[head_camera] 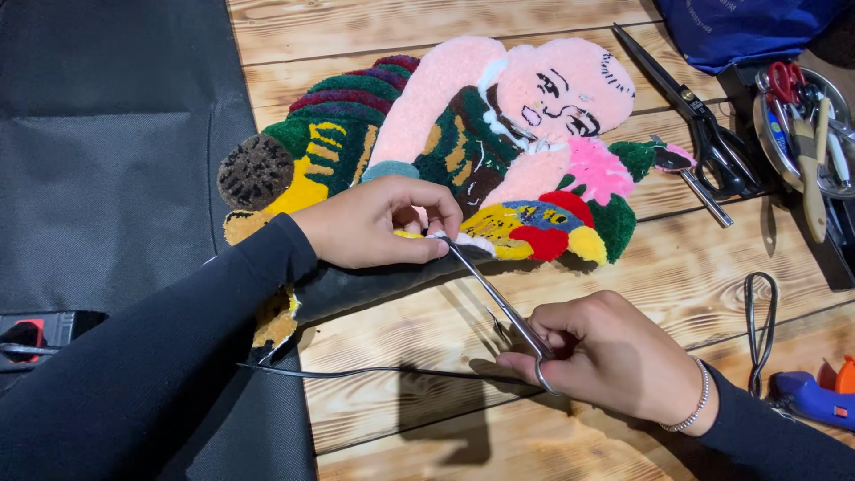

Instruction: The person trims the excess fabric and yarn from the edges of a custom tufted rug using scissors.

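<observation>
A colourful tufted rug piece [463, 134] shaped like a pink-faced figure with green, yellow and red patches lies on the wooden table [623, 267]. My left hand [378, 223] pinches the rug's lower edge and folds it up, showing its dark backing [374, 285]. My right hand [606, 356] grips slim metal scissors [499, 303], their tips at the rug edge right beside my left fingers. A silver bracelet circles my right wrist.
Large black scissors [704, 125] lie at the right of the rug. A round tin [802, 116] with a brush and red-handled tools stands at the far right, a blue bag [739, 31] behind it. A blue glue gun [815, 396] and black cable [757, 330] lie at the lower right. Dark fabric [107, 134] covers the left.
</observation>
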